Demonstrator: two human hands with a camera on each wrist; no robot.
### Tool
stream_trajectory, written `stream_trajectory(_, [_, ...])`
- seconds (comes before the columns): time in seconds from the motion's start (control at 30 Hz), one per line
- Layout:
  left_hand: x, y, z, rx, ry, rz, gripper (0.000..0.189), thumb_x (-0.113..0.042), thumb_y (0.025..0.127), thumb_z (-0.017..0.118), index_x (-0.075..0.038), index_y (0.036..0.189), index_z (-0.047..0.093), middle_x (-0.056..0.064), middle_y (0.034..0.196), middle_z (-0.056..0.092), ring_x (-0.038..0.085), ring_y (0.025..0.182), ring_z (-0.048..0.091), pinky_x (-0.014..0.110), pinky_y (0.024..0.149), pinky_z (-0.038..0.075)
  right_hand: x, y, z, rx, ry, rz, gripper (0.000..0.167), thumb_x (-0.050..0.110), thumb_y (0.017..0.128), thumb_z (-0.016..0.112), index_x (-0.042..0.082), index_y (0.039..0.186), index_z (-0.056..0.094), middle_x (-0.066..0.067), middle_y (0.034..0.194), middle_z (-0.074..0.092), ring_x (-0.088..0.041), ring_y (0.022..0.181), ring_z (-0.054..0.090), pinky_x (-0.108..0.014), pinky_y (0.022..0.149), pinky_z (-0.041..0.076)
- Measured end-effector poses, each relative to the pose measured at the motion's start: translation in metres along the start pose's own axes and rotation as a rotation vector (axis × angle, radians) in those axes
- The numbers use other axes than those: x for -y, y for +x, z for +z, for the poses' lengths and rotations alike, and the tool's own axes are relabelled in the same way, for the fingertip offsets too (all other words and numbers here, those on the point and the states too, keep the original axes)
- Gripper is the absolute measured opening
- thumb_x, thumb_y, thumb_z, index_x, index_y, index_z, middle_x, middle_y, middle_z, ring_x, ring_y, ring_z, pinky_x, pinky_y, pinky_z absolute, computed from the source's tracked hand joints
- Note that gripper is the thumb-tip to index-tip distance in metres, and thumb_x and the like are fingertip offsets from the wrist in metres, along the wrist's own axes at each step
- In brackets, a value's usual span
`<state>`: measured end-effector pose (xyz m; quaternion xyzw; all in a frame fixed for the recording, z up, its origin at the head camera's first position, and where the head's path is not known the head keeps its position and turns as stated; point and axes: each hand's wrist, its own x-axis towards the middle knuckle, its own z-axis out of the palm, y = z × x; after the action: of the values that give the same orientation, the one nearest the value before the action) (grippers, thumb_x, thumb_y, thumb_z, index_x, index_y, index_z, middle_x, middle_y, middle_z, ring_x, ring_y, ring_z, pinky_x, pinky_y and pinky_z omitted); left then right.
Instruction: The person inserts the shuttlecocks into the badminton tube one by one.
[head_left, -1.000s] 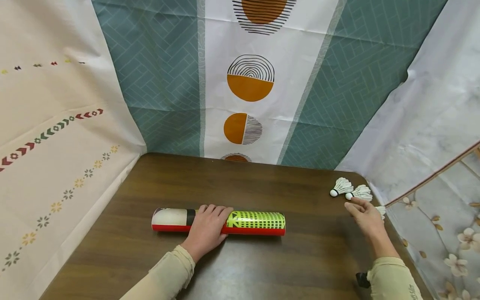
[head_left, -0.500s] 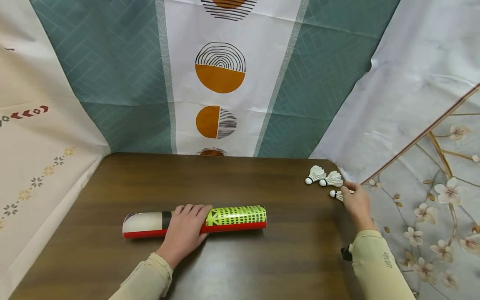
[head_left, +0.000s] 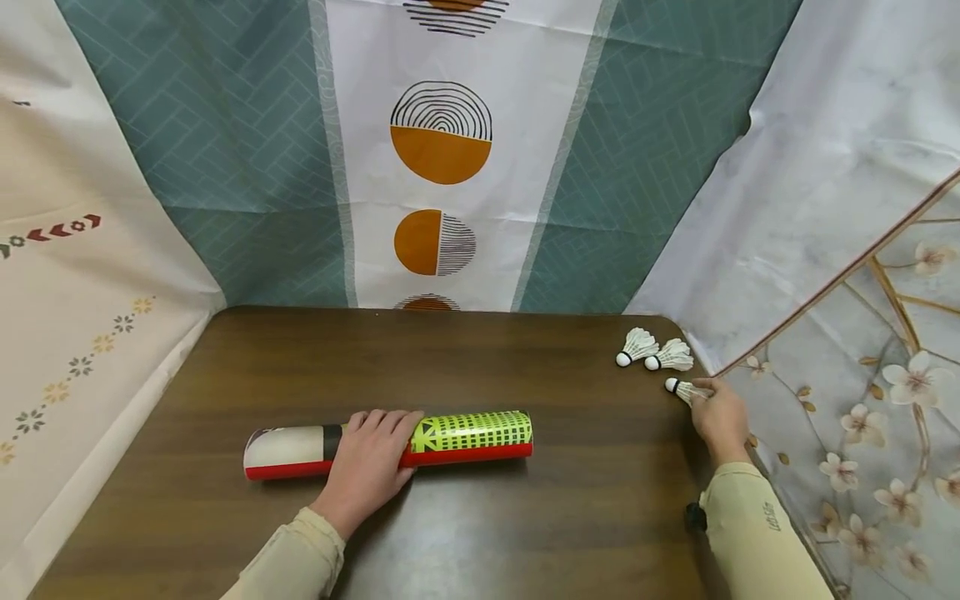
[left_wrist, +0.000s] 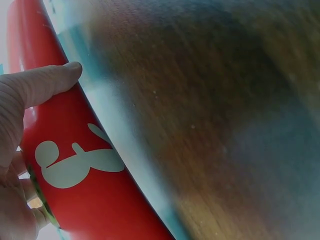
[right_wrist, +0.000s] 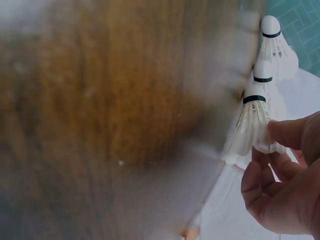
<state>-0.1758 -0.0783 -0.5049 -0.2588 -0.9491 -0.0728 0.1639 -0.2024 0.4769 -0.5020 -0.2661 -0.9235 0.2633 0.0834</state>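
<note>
A shuttlecock tube (head_left: pixel 472 432), lime-patterned, white and red, lies sideways on the table. My left hand (head_left: pixel 369 468) grips it around the middle; in the left wrist view the thumb crosses its red side (left_wrist: pixel 100 200), which bears a pale figure. By the table's right edge, my right hand (head_left: pixel 722 422) pinches the feather skirt of a white shuttlecock (head_left: pixel 681 389) between thumb and fingers. Its cork points left, away from the palm, as the right wrist view of this shuttlecock (right_wrist: pixel 251 120) shows too. Just beyond it lie two more shuttlecocks, one at the left (head_left: pixel 637 346) and one at the right (head_left: pixel 671 356).
The brown wooden table (head_left: pixel 450 358) has rounded far corners. A patterned cloth (head_left: pixel 442 167) hangs behind it. Pale cloths rise on either side, the right one (head_left: pixel 862 383) printed with flowers and close to the right hand.
The head view has swung to the right. My right hand has come down to the nearest shuttlecock and taken its feathers. My left hand stays on the tube.
</note>
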Motion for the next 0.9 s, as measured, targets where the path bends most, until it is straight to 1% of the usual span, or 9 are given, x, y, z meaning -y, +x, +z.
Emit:
stream_trajectory(0.13, [-0.002, 0.006, -0.002, 0.008, -0.012, -0.015, 0.083, -0.036, 0.068, 0.101, -0.014, 0.141, 0.065, 0.008, 0.129, 0.075, 0.032, 0.116, 0.068, 0.055, 0.104, 0.051, 0.009, -0.012, 0.001, -0.041, 0.054, -0.1, 0.035, 0.015, 0.103, 0.064, 0.003, 0.135, 0.069, -0.032, 0.123, 0.072, -0.047, 0.108, 0.066, -0.051, 0.085, 0.051])
stream_trajectory(0.23, [-0.001, 0.008, -0.003, 0.006, -0.01, -0.033, 0.086, -0.035, 0.067, 0.102, -0.014, 0.142, 0.065, 0.009, 0.13, 0.075, 0.032, 0.117, 0.067, 0.056, 0.104, 0.051, 0.029, -0.027, 0.008, -0.013, 0.141, -0.192, 0.035, 0.013, 0.101, 0.07, 0.002, 0.134, 0.07, -0.03, 0.117, 0.075, -0.035, 0.098, 0.069, -0.038, 0.08, 0.051])
stream_trajectory(0.33, [-0.002, 0.011, -0.002, 0.014, -0.019, -0.035, 0.087, -0.035, 0.067, 0.102, -0.013, 0.142, 0.064, 0.009, 0.131, 0.075, 0.033, 0.118, 0.066, 0.056, 0.104, 0.051, 0.052, -0.053, 0.017, 0.101, 0.258, -0.24, 0.036, 0.013, 0.101, 0.073, 0.003, 0.135, 0.07, -0.024, 0.115, 0.077, -0.018, 0.092, 0.068, -0.025, 0.075, 0.05])
stream_trajectory(0.4, [-0.005, 0.012, 0.0, 0.023, -0.03, -0.027, 0.087, -0.034, 0.067, 0.102, -0.013, 0.142, 0.064, 0.01, 0.131, 0.075, 0.034, 0.117, 0.066, 0.056, 0.104, 0.051, 0.066, -0.075, 0.022, 0.196, 0.349, -0.239, 0.038, 0.014, 0.1, 0.075, 0.004, 0.136, 0.069, -0.021, 0.115, 0.078, -0.011, 0.09, 0.067, -0.022, 0.074, 0.05])
stream_trajectory(0.47, [-0.002, 0.008, -0.002, 0.027, -0.037, -0.041, 0.088, -0.034, 0.067, 0.102, -0.012, 0.142, 0.064, 0.011, 0.131, 0.075, 0.034, 0.117, 0.066, 0.057, 0.104, 0.051, 0.088, -0.092, 0.031, 0.292, 0.428, -0.244, 0.04, 0.014, 0.099, 0.077, 0.005, 0.137, 0.068, -0.017, 0.112, 0.079, -0.008, 0.09, 0.066, -0.021, 0.075, 0.051])
stream_trajectory(0.6, [0.001, 0.003, -0.005, 0.031, -0.042, -0.062, 0.088, -0.034, 0.068, 0.102, -0.012, 0.144, 0.063, 0.011, 0.132, 0.074, 0.035, 0.117, 0.066, 0.057, 0.103, 0.05, 0.122, -0.12, 0.046, 0.412, 0.539, -0.268, 0.043, 0.011, 0.098, 0.078, 0.006, 0.139, 0.066, -0.015, 0.107, 0.079, -0.009, 0.089, 0.067, -0.021, 0.075, 0.053])
stream_trajectory(0.7, [0.001, 0.001, -0.007, 0.027, -0.045, -0.073, 0.089, -0.034, 0.067, 0.102, -0.013, 0.144, 0.063, 0.011, 0.132, 0.074, 0.035, 0.118, 0.066, 0.058, 0.104, 0.05, 0.138, -0.135, 0.055, 0.494, 0.599, -0.303, 0.042, 0.006, 0.1, 0.073, 0.002, 0.141, 0.062, -0.018, 0.112, 0.079, -0.011, 0.093, 0.069, -0.024, 0.08, 0.056])
stream_trajectory(0.8, [-0.001, 0.003, -0.009, 0.031, -0.04, -0.072, 0.089, -0.035, 0.067, 0.102, -0.013, 0.144, 0.063, 0.011, 0.133, 0.074, 0.034, 0.119, 0.066, 0.058, 0.105, 0.051, 0.145, -0.147, 0.062, 0.557, 0.623, -0.325, 0.04, 0.005, 0.105, 0.065, 0.003, 0.144, 0.058, -0.02, 0.122, 0.077, -0.015, 0.101, 0.069, -0.03, 0.088, 0.057])
stream_trajectory(0.9, [-0.01, 0.011, -0.004, 0.04, -0.045, -0.035, 0.087, -0.037, 0.069, 0.101, -0.014, 0.144, 0.063, 0.009, 0.133, 0.074, 0.032, 0.119, 0.067, 0.056, 0.105, 0.051, 0.139, -0.156, 0.059, 0.543, 0.626, -0.288, 0.04, 0.008, 0.107, 0.062, 0.009, 0.147, 0.057, -0.019, 0.13, 0.075, -0.02, 0.109, 0.069, -0.033, 0.092, 0.057])
